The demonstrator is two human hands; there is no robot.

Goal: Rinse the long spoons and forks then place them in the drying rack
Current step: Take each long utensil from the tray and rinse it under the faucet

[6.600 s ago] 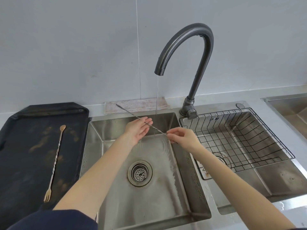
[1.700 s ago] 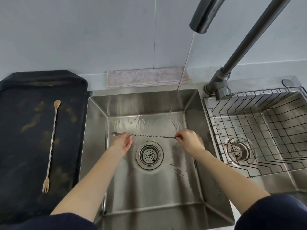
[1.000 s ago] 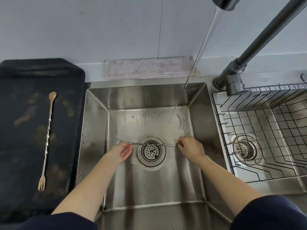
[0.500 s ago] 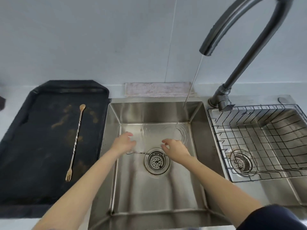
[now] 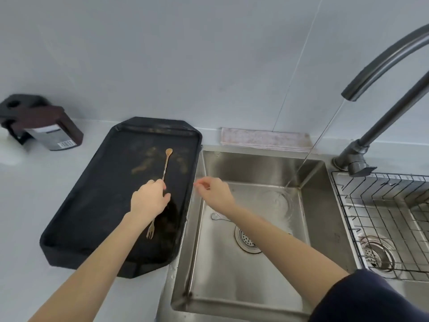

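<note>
I see my left hand (image 5: 149, 201) over the black tray (image 5: 92, 228), fingers curled down onto the middle of the gold spoon-fork (image 5: 162, 182); whether they have closed around it I cannot tell. My right hand (image 5: 214, 194) hangs loosely half-open and holds nothing, just right of the tray's edge, above the sink (image 5: 325, 228). The silver spoon (image 5: 217, 216) lies on the sink floor beneath that forearm, right of the tray.

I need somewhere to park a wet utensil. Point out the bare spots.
Free: the countertop left of the black tray, and the wire drying rack, which looks empty. Crowded: the tray middle, where the left hand reaches the gold fork-spoon, and the sink floor by the silver spoon.
</note>
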